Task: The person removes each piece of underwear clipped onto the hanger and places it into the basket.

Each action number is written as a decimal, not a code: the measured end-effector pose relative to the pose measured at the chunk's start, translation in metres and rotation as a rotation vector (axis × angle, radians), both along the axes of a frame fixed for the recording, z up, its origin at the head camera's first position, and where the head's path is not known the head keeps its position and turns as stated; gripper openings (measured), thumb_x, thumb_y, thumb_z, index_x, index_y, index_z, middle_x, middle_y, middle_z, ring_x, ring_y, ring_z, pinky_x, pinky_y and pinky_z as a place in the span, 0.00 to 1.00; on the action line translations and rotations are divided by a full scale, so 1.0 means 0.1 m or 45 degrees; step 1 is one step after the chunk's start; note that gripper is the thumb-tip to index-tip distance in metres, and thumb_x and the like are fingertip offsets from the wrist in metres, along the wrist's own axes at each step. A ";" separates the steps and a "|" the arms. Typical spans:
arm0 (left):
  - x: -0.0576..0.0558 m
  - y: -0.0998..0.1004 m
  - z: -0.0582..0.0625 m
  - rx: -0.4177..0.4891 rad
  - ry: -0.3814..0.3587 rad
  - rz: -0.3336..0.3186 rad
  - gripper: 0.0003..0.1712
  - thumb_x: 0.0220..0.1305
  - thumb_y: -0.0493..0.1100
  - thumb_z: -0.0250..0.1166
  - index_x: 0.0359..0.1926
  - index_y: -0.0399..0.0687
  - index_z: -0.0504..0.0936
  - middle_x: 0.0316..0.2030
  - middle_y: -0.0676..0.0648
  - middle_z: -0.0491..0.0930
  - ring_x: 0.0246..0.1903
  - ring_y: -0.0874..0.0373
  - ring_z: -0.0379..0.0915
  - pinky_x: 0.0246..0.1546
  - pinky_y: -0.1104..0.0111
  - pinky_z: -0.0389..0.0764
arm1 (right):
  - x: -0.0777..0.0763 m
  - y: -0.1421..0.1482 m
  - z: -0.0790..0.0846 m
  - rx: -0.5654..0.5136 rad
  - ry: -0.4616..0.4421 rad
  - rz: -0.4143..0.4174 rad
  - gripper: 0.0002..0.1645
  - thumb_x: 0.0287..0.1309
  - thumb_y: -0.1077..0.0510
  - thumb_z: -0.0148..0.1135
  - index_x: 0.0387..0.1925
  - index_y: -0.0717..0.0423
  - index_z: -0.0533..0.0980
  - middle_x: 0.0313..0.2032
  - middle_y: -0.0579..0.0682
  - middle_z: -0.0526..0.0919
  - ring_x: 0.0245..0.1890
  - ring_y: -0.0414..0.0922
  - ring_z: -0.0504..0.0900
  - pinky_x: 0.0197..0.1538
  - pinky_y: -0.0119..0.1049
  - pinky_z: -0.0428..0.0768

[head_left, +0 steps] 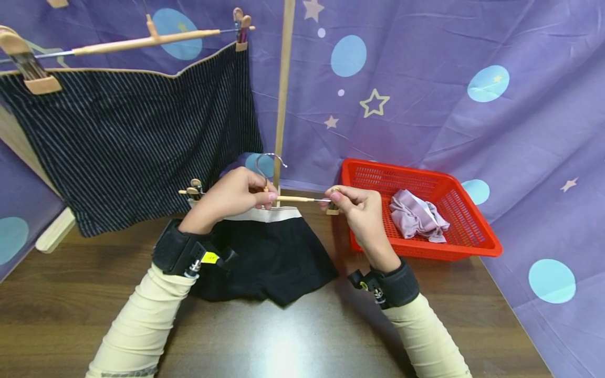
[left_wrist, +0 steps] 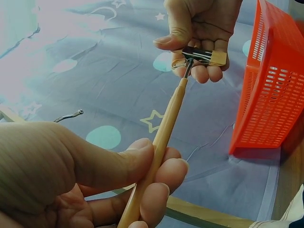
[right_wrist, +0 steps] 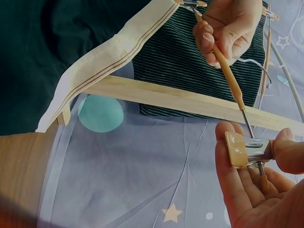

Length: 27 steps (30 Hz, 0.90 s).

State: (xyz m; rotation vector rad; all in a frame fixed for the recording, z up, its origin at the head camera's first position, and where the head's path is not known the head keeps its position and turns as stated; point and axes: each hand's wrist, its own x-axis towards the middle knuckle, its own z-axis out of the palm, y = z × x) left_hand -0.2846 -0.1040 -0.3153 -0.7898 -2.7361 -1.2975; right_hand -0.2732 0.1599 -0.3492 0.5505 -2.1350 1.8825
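Observation:
My left hand (head_left: 227, 198) grips the wooden bar of a clip hanger (head_left: 295, 199) between thumb and fingers, close to its metal hook (head_left: 270, 154). At the bar's right end, my right hand (head_left: 364, 210) holds a metal clip (right_wrist: 236, 149) with tan tips, thumb on one side and fingers on the other. No cloth is between that clip's tips. Another clip (head_left: 195, 185) is at the left end, beyond my left wrist. Black shorts (head_left: 279, 257) with a white waistband (right_wrist: 109, 57) lie below the hanger, partly covered by my left arm in the head view.
Dark striped shorts (head_left: 142, 126) hang at left from another clip hanger (head_left: 146, 42). A red basket (head_left: 411, 247) at right contains a crumpled pinkish cloth (head_left: 417, 215). A wooden post (head_left: 283, 89) rises behind the shorts. Purple patterned fabric (head_left: 425, 47) backs the brown table (head_left: 302, 341).

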 end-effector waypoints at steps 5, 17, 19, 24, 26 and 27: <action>0.00 0.00 0.02 -0.009 0.010 0.004 0.11 0.66 0.33 0.67 0.26 0.34 0.87 0.32 0.41 0.87 0.29 0.59 0.75 0.29 0.76 0.73 | -0.02 0.02 0.02 0.016 -0.005 0.006 0.11 0.67 0.65 0.63 0.42 0.71 0.84 0.32 0.72 0.86 0.29 0.42 0.89 0.35 0.30 0.82; 0.01 0.00 0.05 -0.002 -0.003 -0.006 0.10 0.67 0.33 0.67 0.28 0.34 0.87 0.32 0.41 0.87 0.28 0.60 0.75 0.29 0.77 0.74 | -0.01 0.05 0.10 0.052 -0.051 0.044 0.12 0.67 0.64 0.63 0.44 0.72 0.84 0.35 0.72 0.87 0.31 0.42 0.90 0.43 0.29 0.85; 0.01 0.01 0.03 0.013 -0.014 -0.013 0.10 0.66 0.32 0.67 0.27 0.34 0.87 0.32 0.40 0.86 0.28 0.60 0.75 0.28 0.77 0.74 | 0.00 0.06 0.10 0.060 -0.061 0.045 0.12 0.67 0.64 0.63 0.44 0.72 0.84 0.35 0.71 0.87 0.31 0.41 0.90 0.46 0.30 0.85; 0.01 0.02 -0.01 0.026 -0.014 -0.029 0.10 0.67 0.32 0.67 0.27 0.33 0.87 0.34 0.39 0.87 0.29 0.60 0.76 0.29 0.77 0.74 | 0.01 0.09 0.10 0.072 -0.090 0.053 0.12 0.67 0.64 0.63 0.44 0.72 0.84 0.37 0.70 0.87 0.32 0.40 0.91 0.48 0.31 0.86; 0.02 0.02 -0.02 0.016 -0.001 -0.038 0.10 0.67 0.32 0.67 0.27 0.33 0.87 0.34 0.38 0.87 0.29 0.60 0.77 0.29 0.77 0.74 | 0.01 0.10 0.09 0.071 -0.098 0.063 0.12 0.67 0.64 0.63 0.44 0.72 0.83 0.36 0.68 0.88 0.32 0.40 0.91 0.48 0.31 0.85; 0.02 0.02 -0.02 0.011 0.003 -0.043 0.10 0.67 0.32 0.67 0.28 0.34 0.87 0.34 0.38 0.87 0.29 0.59 0.77 0.29 0.77 0.74 | 0.01 0.10 0.09 0.066 -0.102 0.073 0.12 0.67 0.65 0.63 0.44 0.72 0.83 0.36 0.67 0.88 0.32 0.39 0.91 0.48 0.31 0.86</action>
